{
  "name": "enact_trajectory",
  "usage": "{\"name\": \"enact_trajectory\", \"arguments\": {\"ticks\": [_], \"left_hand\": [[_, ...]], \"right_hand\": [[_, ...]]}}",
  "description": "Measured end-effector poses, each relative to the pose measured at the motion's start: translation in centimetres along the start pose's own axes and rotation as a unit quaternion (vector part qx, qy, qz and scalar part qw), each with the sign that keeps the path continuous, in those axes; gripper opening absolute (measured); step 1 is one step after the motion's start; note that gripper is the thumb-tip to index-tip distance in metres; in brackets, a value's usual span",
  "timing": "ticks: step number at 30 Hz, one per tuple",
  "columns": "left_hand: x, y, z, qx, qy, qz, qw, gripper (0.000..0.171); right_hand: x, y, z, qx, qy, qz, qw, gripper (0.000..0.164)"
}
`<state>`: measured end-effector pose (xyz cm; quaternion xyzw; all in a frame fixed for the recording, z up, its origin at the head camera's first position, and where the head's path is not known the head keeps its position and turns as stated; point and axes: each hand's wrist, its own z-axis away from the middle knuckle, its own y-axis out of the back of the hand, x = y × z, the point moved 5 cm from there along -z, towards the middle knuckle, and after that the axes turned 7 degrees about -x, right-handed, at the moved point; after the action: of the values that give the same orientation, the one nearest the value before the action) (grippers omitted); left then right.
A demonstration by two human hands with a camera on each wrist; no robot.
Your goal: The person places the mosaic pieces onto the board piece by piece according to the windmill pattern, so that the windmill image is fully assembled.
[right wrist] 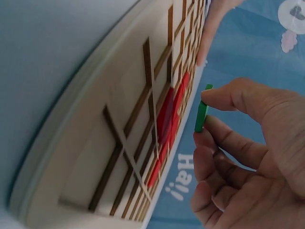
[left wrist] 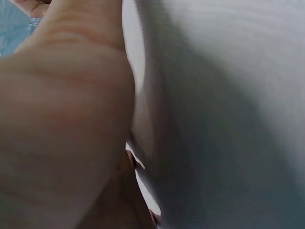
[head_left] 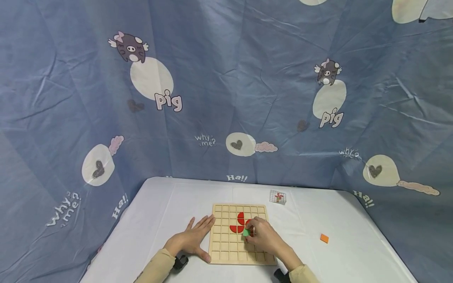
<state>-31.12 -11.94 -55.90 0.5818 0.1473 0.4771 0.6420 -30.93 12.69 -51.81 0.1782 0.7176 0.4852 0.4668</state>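
Note:
My right hand (head_left: 265,237) pinches a small green tile (head_left: 246,232) between thumb and fingertips. In the right wrist view the green tile (right wrist: 202,114) is seen edge-on, held above the board. Under it lies a square wooden grid board (head_left: 224,257) with raised dividers. Several red rounded pieces (head_left: 241,218) sit in cells near its middle; the right hand partly covers some of them. My left hand (head_left: 192,239) lies spread on the white cloth, its fingertips and thumb at the board's left edge. Mostly palm and wrist fill the left wrist view.
A small card (head_left: 277,197) with a grid and a red pinwheel-like picture lies behind the board, to the right. An orange tile (head_left: 324,238) rests on the white tablecloth (head_left: 304,220) at the right. A blue printed curtain (head_left: 212,78) hangs behind and around the table.

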Motion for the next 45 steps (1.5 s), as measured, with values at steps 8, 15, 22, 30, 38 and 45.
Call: {"name": "enact_trajectory", "arguments": {"ticks": [8,15,22,30,38,45], "left_hand": [[0.0,0.1,0.1,0.000,-0.001,0.002,1.0000,0.134],[0.0,0.0,0.0,-0.004,0.002,0.007,1.0000,0.135],[0.0,-0.1,0.0,-0.003,0.006,0.006,1.0000,0.136],[0.0,0.0,0.0,-0.001,0.000,0.005,1.0000,0.135],[-0.1,-0.1,-0.1,-0.001,-0.002,0.006,1.0000,0.135],[0.0,0.0,0.0,0.001,-0.001,0.010,1.0000,0.135]], "right_hand": [[-0.7,-1.0,-0.9,-0.008,0.012,0.039,0.999,0.021],[-0.6,-1.9,-1.2,-0.042,-0.006,0.036,0.998,0.020],[-0.5,-1.8,-1.1,-0.061,-0.013,0.021,0.998,0.018],[-0.6,-1.6,-0.9,-0.075,-0.008,0.014,0.997,0.017],[-0.3,-1.8,-1.0,-0.070,-0.008,0.010,0.997,0.017],[-0.1,-1.8,-1.2,-0.069,-0.008,-0.001,0.998,0.015]]}}
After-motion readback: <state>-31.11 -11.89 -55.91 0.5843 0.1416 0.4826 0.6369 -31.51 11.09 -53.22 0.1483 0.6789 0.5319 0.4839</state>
